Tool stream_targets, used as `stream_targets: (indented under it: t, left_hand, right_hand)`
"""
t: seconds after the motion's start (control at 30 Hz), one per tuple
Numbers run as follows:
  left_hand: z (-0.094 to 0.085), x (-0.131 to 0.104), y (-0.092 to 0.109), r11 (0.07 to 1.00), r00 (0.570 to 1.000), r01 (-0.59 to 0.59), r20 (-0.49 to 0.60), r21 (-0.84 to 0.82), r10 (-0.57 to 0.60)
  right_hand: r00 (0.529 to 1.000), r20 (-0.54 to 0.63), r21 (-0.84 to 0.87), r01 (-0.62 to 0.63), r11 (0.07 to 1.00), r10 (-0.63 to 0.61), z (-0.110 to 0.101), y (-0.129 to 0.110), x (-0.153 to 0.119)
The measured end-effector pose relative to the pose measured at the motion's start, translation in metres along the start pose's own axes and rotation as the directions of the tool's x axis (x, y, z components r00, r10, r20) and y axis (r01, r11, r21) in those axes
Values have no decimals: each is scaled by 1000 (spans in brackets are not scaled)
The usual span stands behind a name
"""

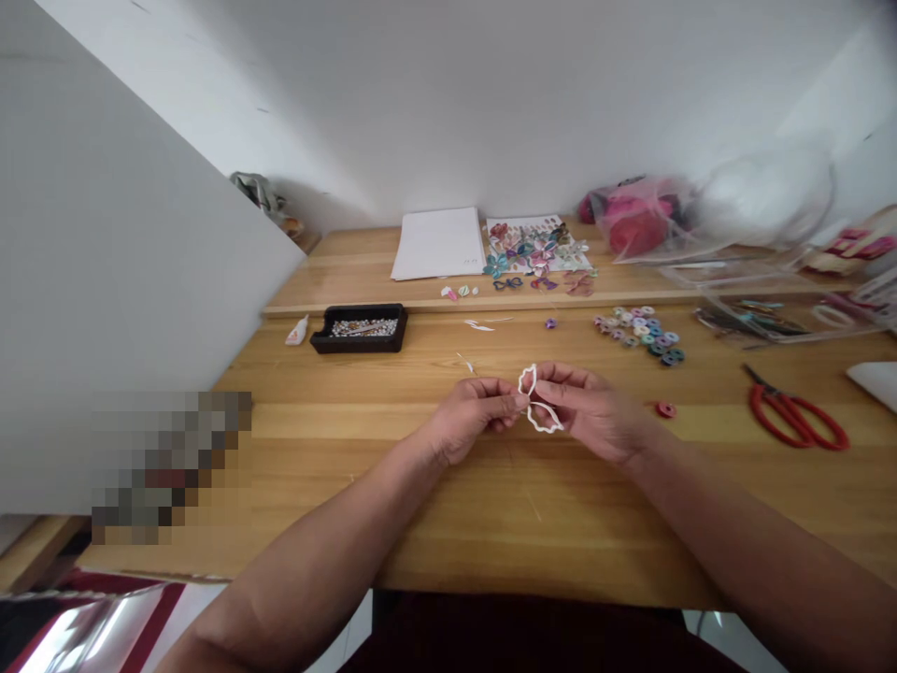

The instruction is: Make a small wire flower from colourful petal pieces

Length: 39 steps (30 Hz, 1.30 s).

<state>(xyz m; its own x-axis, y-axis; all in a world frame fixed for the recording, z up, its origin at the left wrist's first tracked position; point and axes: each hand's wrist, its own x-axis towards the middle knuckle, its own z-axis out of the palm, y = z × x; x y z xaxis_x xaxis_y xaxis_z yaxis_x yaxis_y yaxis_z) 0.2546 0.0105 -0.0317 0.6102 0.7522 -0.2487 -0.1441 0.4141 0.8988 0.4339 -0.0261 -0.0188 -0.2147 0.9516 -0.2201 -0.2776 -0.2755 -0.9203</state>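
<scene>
At the left of my wooden desk (336,402), a small white bottle (297,331) stands just beside a black tray (317,345) of tiny beads (382,327). Further right, on the raised back ledge (350,252), lies a stack of white paper (438,245), with a few small pink and pale pieces (450,293) near its front edge. Thin white scraps (482,326) lie on the desk below them.

My left hand (476,411) comes next, thumb and forefinger clamped on the waist of a white wavy-edged outline (541,429), held up in front of me between both hands. It has two loops, one above and one below (like a pair of little wings). My right hand (595,407) meets it from the other side, thumb and fingers drawn close together at the loops; whether they grip it or merely touch it, I cannot tell.

Behind my hands, colourful flower shapes (539,250) crowd a sheet on the ledge, and a small purple spool (550,323) sits alone on the desk. Rightward come a cluster of pastel spools (638,330), a single red spool (665,409) near my right wrist, and finally red-handled scissors (795,419), lying well apart from my hands.
</scene>
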Motion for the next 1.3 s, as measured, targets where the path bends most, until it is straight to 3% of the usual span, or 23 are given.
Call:
stream_targets:
  t: [0.3,0.57,0.83,1.3]
  left_hand:
    - [-1,0,-1,999,999,29,29,-35,-28]
    - [0,0,-1,1000,1000,-17,-20,-7,17]
    - [-3,2,-4,995,996,-80,-33,56,82]
    - [-1,4,-4,971,976,-201,-56,130,210]
  right_hand:
    - [997,-65,-78,46,996,-51,-2,1,0]
    - [969,-143,-203,172,964,-203,-7,-2,1]
    - [951,-160,-286,212,934,-265,-11,-7,-1]
    - [959,-190,-172,180,968,-212,-13,-7,1]
